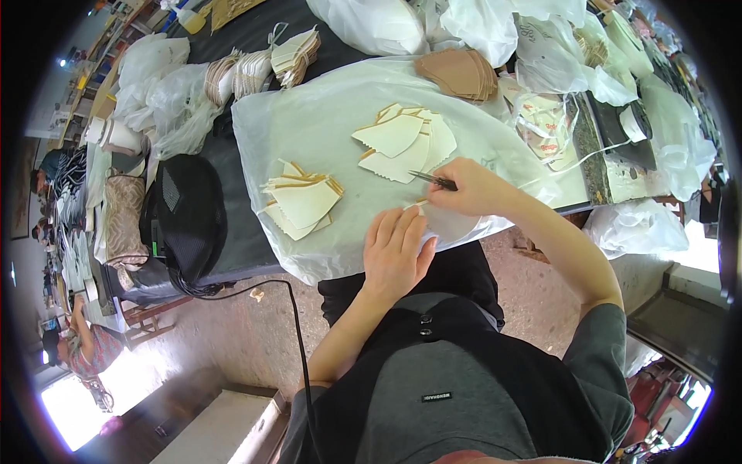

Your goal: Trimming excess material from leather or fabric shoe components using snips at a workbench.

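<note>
Handle point(447, 184) of a slim tool point(433, 179) lies part-hidden in the right hand point(465, 188)

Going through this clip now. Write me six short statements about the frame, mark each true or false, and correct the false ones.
1. The right hand holds a dark tool. True.
2. All the pale pieces are gathered in one pile. False: a left pile and a right pile lie apart.
3. The left hand is near the close edge of the plastic sheet. True.
4. Both hands grip the dark tool. False: only the right hand does.
5. Plastic bags lie beyond the sheet. True.
6. Nothing brown lies by the sheet's far edge. False: a brown stack is there, toward the right.
</note>
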Available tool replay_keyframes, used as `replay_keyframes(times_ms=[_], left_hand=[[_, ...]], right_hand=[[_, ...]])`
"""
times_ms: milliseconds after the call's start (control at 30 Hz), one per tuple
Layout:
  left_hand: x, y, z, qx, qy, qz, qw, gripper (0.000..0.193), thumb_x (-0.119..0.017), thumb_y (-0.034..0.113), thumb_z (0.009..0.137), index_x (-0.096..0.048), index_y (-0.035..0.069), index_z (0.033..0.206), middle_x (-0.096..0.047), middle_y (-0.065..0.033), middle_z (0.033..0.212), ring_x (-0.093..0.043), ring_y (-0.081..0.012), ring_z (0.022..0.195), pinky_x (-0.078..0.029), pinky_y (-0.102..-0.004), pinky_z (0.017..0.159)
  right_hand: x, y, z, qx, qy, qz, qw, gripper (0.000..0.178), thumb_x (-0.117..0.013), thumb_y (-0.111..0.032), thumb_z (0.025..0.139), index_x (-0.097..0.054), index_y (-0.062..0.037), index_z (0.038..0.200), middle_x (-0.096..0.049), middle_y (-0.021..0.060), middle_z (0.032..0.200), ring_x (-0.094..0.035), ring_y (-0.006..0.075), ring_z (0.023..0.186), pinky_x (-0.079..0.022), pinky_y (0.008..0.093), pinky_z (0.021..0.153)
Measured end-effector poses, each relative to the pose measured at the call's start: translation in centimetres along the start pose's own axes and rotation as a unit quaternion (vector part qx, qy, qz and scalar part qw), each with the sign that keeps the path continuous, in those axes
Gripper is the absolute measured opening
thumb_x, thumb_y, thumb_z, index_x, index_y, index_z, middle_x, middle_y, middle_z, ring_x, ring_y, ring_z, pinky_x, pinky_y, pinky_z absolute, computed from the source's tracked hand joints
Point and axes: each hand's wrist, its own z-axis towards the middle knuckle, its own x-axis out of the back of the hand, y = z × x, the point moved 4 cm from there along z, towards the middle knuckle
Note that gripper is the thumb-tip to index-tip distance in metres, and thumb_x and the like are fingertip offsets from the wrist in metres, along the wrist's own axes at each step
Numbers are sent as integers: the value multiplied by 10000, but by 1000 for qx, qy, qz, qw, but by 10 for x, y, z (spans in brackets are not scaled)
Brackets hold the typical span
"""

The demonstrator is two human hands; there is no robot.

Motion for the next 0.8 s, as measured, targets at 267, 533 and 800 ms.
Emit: replay_keyframes(times_ms=[267, 533, 800], left_hand=[[-5, 8, 3, 39, 13, 38, 998, 401, -662, 207, 871, -604, -3, 1208, -619, -125, 1183, -551, -327, 1091, -392, -463, 1000], [-9, 9, 9, 75, -16, 53, 996, 393, -651, 208, 873, -624, 27, 1221, -592, -103, 1166, -512, -304, 1093, -340, -493, 1034], [-6, 11, 12, 63, -38, 83, 994, 422, -700, 301, 842, -641, 126, 1222, -566, -56, 1157, -498, -258, 1111, -316, -506, 1062]], right_hand=[[12, 17, -13, -72, -15, 87, 994, 183, -611, -139, 835, -635, 26, 761, -619, 80, 589, -635, 156, 470, -504, 294, 458], [11, 24, -13, -14, -29, 36, 999, 169, -630, -140, 827, -639, 19, 769, -624, 69, 582, -645, 144, 494, -500, 283, 502], [9, 20, -14, 6, -13, 17, 1000, 166, -607, -117, 767, -602, 28, 687, -590, 109, 554, -670, 211, 496, -494, 328, 506]])
